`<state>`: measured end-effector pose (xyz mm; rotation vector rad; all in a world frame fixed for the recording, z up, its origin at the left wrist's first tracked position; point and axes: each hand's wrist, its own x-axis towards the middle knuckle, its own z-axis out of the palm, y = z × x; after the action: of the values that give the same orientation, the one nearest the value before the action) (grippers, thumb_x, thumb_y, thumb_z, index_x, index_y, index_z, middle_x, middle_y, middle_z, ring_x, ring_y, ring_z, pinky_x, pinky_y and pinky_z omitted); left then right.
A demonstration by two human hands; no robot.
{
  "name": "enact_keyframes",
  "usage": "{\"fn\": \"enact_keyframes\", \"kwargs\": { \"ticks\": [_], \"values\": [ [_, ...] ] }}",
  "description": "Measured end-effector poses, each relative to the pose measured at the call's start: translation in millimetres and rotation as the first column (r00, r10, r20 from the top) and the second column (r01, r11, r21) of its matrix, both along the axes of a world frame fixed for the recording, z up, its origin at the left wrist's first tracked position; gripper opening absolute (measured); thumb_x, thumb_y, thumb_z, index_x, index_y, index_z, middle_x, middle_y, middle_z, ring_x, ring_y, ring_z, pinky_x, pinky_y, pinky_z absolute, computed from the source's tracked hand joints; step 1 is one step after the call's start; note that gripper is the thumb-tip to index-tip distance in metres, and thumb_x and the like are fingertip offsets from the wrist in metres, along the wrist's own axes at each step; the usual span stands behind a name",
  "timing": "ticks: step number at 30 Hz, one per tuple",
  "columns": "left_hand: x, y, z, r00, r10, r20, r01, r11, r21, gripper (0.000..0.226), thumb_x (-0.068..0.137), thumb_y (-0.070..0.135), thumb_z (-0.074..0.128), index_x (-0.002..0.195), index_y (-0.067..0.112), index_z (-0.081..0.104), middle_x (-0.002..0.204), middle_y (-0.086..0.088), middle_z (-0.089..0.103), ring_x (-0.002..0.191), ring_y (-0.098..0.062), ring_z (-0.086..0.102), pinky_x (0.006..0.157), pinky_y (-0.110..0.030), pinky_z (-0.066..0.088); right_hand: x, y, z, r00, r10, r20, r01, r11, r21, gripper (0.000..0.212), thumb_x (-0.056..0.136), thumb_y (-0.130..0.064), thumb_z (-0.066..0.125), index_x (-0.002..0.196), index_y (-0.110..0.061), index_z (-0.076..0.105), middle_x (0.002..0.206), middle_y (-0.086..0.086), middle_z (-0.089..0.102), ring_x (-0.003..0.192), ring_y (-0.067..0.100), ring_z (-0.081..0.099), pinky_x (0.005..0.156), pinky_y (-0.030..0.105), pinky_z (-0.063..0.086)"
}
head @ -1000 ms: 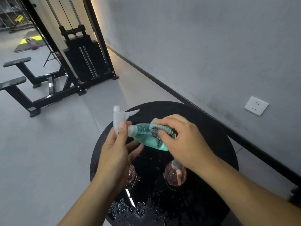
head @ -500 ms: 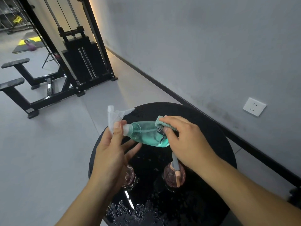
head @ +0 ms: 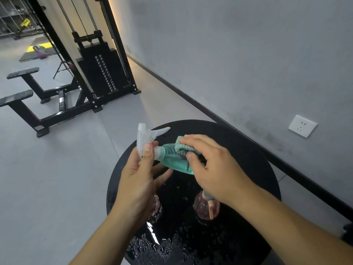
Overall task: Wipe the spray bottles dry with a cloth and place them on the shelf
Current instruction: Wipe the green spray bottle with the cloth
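Note:
A teal spray bottle (head: 170, 157) with a white trigger head lies on its side in the air above a round black table (head: 248, 150). My left hand (head: 139, 180) pinches its neck just below the trigger. My right hand (head: 214, 167) holds a teal cloth (head: 181, 145) wrapped over the bottle's body, thumb underneath. Two pink spray bottles stand on the wet tabletop: one (head: 205, 206) below my right wrist, the other (head: 156, 207) mostly hidden behind my left hand. No shelf is in view.
Water drops cover the table's near part (head: 162, 245). A black cable machine (head: 99, 69) and benches (head: 23, 100) stand on the grey floor at the left. A grey wall with a white socket (head: 302, 126) runs along the right.
My right hand has slid the cloth along the bottle toward its neck. The left hand keeps its hold on the neck, and the bottle stays roughly level.

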<state>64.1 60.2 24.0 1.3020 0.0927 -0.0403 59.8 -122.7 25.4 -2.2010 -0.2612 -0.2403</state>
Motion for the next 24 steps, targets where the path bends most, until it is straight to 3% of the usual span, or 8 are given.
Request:
{"fn": "enact_keyframes", "kwargs": {
  "ticks": [3,8,13,19,24],
  "values": [
    [-2.1,-1.6,-1.8,1.0,-0.027,0.01,0.027,0.999,0.02,0.036,0.102,0.043,0.054,0.122,0.017,0.068,0.105,0.0,0.081,0.105,-0.028,0.08,0.084,-0.036,0.066,-2.1,3.5,1.6,0.998,0.053,0.032,-0.052,0.998,-0.042,0.038,0.107,-0.023,0.049,0.141,-0.039,0.055,0.143,-0.03,0.046,0.133,-0.009,0.043,0.105,0.018,0.048],
    [-1.3,-0.1,0.6,1.0,-0.013,0.024,0.012,0.999,0.032,0.037,0.098,0.046,0.055,0.118,0.018,0.069,0.109,-0.002,0.081,0.107,-0.029,0.079,0.091,-0.044,0.062,2.5,-2.1,0.2,0.998,-0.054,0.038,0.055,0.998,-0.021,0.036,0.105,-0.02,0.05,0.137,-0.034,0.06,0.135,-0.027,0.052,0.124,-0.005,0.051,0.1,0.019,0.052],
    [-2.0,0.1,-2.2,0.999,-0.043,0.016,0.042,0.998,0.049,0.039,0.098,0.047,0.055,0.12,0.017,0.069,0.111,-0.005,0.08,0.107,-0.029,0.079,0.089,-0.042,0.064,-3.1,3.7,3.6,0.998,0.042,0.047,-0.041,0.999,-0.004,0.037,0.105,-0.018,0.053,0.135,-0.037,0.061,0.136,-0.03,0.05,0.128,-0.01,0.046,0.1,0.009,0.046],
    [1.1,6.9,2.2,1.0,0.009,0.028,-0.01,1.0,0.028,0.038,0.098,0.046,0.057,0.118,0.017,0.071,0.113,-0.006,0.079,0.11,-0.03,0.078,0.099,-0.053,0.059,6.8,-11.6,-1.6,0.993,-0.117,-0.01,0.117,0.991,0.057,0.035,0.104,-0.016,0.052,0.13,-0.034,0.065,0.125,-0.027,0.058,0.115,-0.008,0.056,0.096,0.017,0.053],
    [-1.7,2.4,1.0,1.0,-0.014,0.027,0.012,0.998,0.055,0.037,0.098,0.047,0.055,0.118,0.019,0.07,0.11,-0.003,0.08,0.107,-0.027,0.079,0.097,-0.053,0.06,-0.8,-2.6,1.6,0.999,-0.029,0.014,0.028,0.998,0.057,0.036,0.104,-0.016,0.054,0.133,-0.035,0.064,0.131,-0.028,0.055,0.123,-0.009,0.051,0.097,0.011,0.049]
  ]
}}
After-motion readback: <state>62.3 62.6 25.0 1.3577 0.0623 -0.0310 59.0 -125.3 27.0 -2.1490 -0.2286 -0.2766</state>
